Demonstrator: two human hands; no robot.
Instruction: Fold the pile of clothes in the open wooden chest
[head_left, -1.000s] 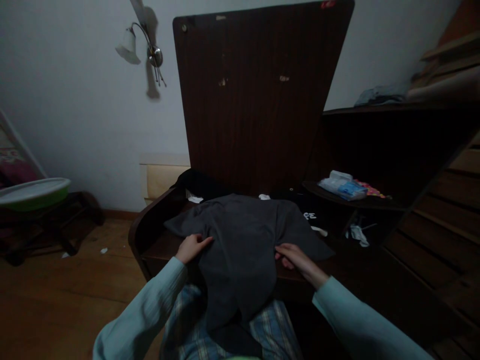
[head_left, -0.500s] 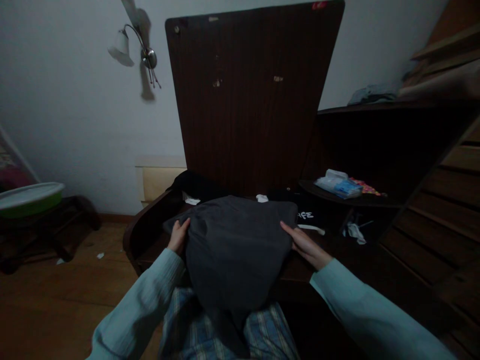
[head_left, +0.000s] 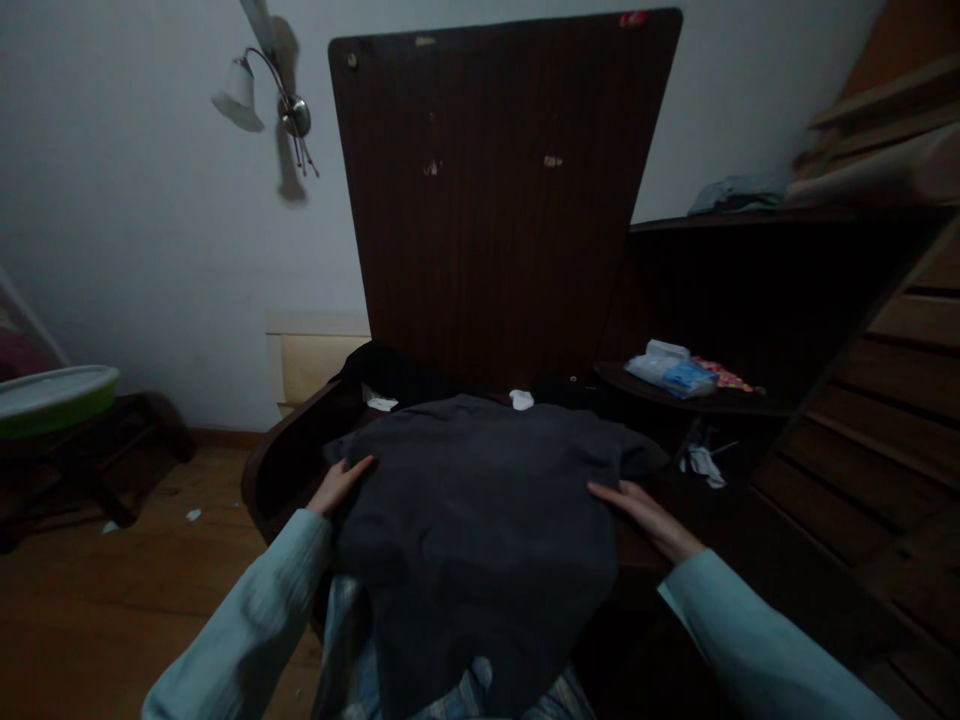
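Compared with half a second ago, the grey garment has been spread wider: its lower part, then drawn toward a narrow point below the upright board, is now opened into a broad panel. The hands have been moved farther apart, the left hand to a place below and left of the board's base, the right hand to one below and right of it. A sleeve-like end of the cloth is now laid out beyond the right hand, below the board's right side, and the white lettering that was seen there is no longer visible.

The garment lies between the two hands, in front of the board, its far part rested on the dark desk and its near part hung over the plaid trousers. Its left edge is touched by the left hand, with the thumb laid on top and the other fingers partly hidden; its right edge is met by the extended fingertips of the right hand. Whether the cloth is pinched by either hand cannot be told.

A white scrap is seen at the board's foot, just past the garment. Right of the board, a blue-and-white packet is held on a small shelf.
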